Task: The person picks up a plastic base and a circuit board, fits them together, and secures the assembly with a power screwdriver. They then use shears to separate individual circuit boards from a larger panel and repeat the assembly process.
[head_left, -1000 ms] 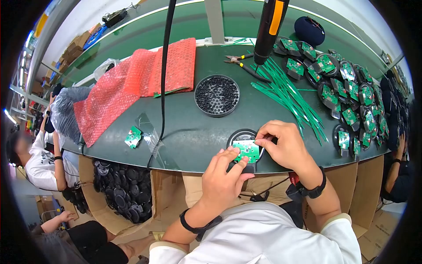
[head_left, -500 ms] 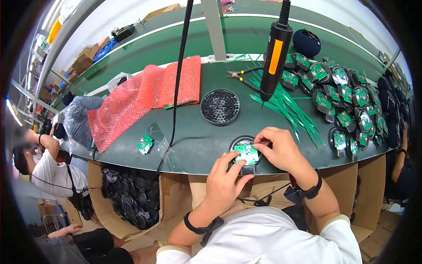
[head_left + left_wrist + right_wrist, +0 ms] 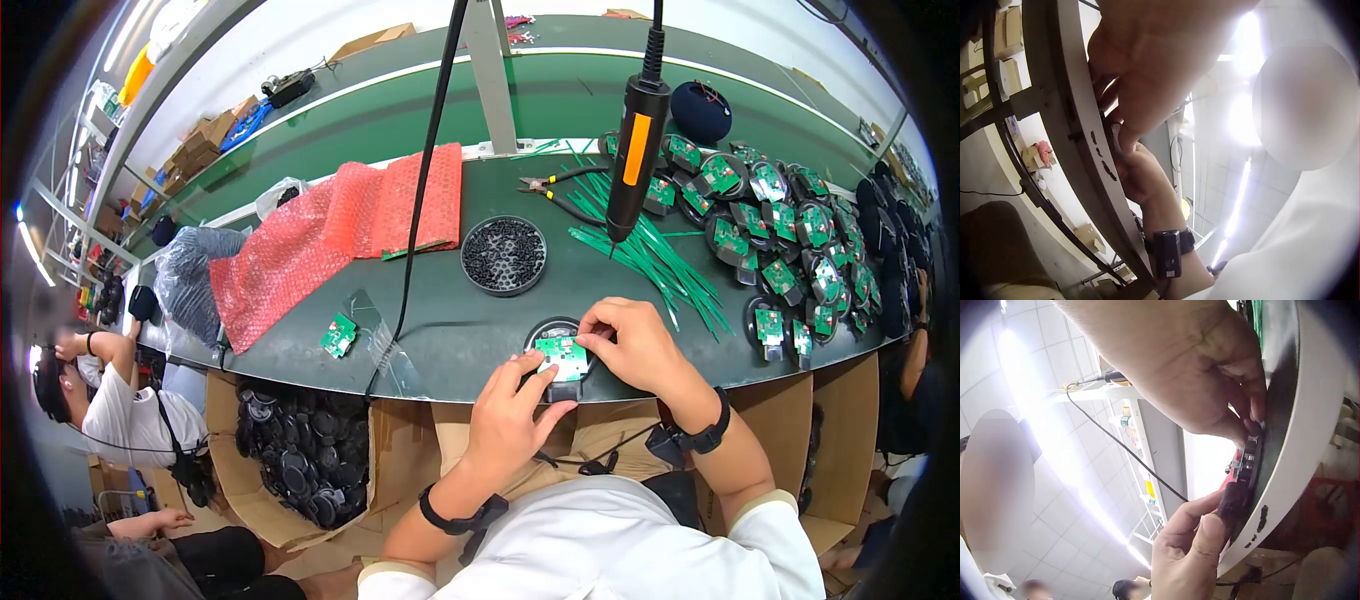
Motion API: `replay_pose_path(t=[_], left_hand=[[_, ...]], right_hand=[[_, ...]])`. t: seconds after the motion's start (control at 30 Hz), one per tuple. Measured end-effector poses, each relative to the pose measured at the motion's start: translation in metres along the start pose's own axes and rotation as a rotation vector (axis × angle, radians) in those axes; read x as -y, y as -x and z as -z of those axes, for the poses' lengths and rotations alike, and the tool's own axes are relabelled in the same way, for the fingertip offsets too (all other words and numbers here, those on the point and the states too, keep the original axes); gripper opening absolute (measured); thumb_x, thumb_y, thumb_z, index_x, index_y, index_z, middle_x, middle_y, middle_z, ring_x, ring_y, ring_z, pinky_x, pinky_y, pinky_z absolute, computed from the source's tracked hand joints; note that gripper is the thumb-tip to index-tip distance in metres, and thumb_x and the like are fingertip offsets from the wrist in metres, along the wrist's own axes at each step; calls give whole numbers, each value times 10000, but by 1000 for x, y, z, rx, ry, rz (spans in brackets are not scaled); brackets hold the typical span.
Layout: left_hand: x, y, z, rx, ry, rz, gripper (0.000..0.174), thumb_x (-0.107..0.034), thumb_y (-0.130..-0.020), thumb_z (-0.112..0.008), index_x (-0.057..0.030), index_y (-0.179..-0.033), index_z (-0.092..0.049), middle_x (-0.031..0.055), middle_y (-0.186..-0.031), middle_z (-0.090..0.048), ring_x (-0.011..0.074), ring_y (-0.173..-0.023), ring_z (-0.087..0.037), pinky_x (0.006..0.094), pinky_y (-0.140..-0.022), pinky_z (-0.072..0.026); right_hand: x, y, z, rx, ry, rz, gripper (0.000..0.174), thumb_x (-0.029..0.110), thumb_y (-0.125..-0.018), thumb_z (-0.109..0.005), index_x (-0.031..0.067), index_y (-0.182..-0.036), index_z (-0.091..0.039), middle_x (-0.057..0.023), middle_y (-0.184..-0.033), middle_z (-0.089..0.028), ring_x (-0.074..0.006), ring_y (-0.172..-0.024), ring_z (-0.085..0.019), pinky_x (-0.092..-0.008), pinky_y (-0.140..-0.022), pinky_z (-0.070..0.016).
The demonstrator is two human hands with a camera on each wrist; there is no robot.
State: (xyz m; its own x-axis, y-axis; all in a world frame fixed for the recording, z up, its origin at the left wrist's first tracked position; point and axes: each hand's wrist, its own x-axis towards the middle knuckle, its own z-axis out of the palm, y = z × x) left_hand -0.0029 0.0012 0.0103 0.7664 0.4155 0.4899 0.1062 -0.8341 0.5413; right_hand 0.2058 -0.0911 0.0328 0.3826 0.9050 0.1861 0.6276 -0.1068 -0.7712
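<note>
A green circuit board (image 3: pixel 563 358) sits in a round black plastic housing (image 3: pixel 562 392) near the bench's front edge. My left hand (image 3: pixel 508 418) holds the housing from the lower left, fingertips on the board and thumb at the lower end. In the right wrist view that left hand (image 3: pixel 1188 547) grips the housing's end between thumb and fingers. My right hand (image 3: pixel 640 345) pinches at the board's upper right corner with thumb and fingertips, which hide that corner. In the left wrist view the left hand (image 3: pixel 1141 69) hides most of the work.
A round dish of small black parts (image 3: pixel 503 257), green strips (image 3: pixel 655 275), pliers (image 3: pixel 560 190) and a hanging electric screwdriver (image 3: pixel 636 155) lie beyond. Housings with boards (image 3: pixel 780 215) crowd the right. Leftward are a loose board (image 3: pixel 339 336), red bubble wrap (image 3: pixel 320 225) and a carton of black housings (image 3: pixel 300 455).
The head view has tilted, so the bench appears lower and farther right. The hanging screwdriver shows in full. Both hands stay at the board with only slight finger movement.
</note>
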Motion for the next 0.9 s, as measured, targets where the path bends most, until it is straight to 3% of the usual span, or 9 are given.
replay_pose_path(t=[0.27,0.5,0.6,0.67,0.7,0.73,0.77,0.83,0.9], left_hand=[[-1,1,2,-17,52,45,488,-208,-754,-911,-18,-1158,-715,167,-1246,-636,363,-1075,-672,435,-886,-575],[-1,2,2,-6,55,71,480,-208,-732,-937,-47,-1137,-736,186,-1267,-636,360,-1080,-683,420,-897,-586],[1,-6,9,-13,99,88,447,-192,-747,-926,-47,-1127,-740,173,-1229,-660,351,-1077,-688,406,-890,-584],[9,-18,21,-39,177,94,385,-151,-766,-905,-44,-1101,-749,154,-1130,-696,332,-1048,-702,398,-879,-580],[14,-30,27,-79,152,135,274,-95,-795,-863,-32,-1035,-746,147,-1001,-709,308,-986,-715,403,-848,-575],[22,-43,33,-79,115,181,222,-78,-811,-840,-31,-1003,-738,154,-975,-705,314,-957,-713,410,-833,-572],[33,-58,36,-80,78,229,171,-60,-826,-816,-31,-971,-729,160,-950,-702,320,-928,-712,416,-818,-570],[60,-93,32,-74,-101,221,100,-43,-854,-774,-31,-930,-711,172,-951,-704,345,-913,-709,430,-805,-564],[82,-118,18,-79,-264,233,86,-62,-853,-767,-38,-923,-723,178,-967,-708,369,-932,-709,457,-829,-560]], right_hand=[[-1,1,0,-4,-32,-36,134,67,-857,-805,-26,-922,-733,-137,-861,-709,-231,-740,-721,-335,-693,-573],[0,-1,3,17,1,-22,128,66,-858,-802,-22,-922,-734,-136,-859,-707,-236,-743,-718,-342,-702,-574],[-1,0,3,21,-40,-25,116,61,-864,-803,-16,-920,-737,-123,-865,-707,-201,-745,-709,-322,-694,-565],[0,-1,11,-27,-47,-45,122,68,-860,-804,-11,-920,-734,-119,-850,-704,-195,-725,-698,-321,-683,-562],[1,-3,15,-66,-66,-73,128,75,-856,-806,-6,-920,-730,-115,-836,-700,-188,-705,-687,-320,-671,-560],[1,-7,21,-131,-63,-157,136,75,-862,-810,-3,-939,-730,-76,-828,-703,-139,-675,-647,-292,-659,-543],[-7,-14,30,-149,-116,-210,239,84,-862,-818,4,-1059,-709,-67,-975,-728,-131,-781,-651,-299,-697,-555],[-1,-35,43,-370,-207,-24,513,87,-867,-820,28,-1334,-616,-79,-1205,-712,-161,-1034,-675,-321,-850,-572],[0,-65,49,-469,-191,99,754,83,-886,-809,57,-1541,-436,-103,-1373,-652,-220,-1274,-615,-362,-1011,-537]])
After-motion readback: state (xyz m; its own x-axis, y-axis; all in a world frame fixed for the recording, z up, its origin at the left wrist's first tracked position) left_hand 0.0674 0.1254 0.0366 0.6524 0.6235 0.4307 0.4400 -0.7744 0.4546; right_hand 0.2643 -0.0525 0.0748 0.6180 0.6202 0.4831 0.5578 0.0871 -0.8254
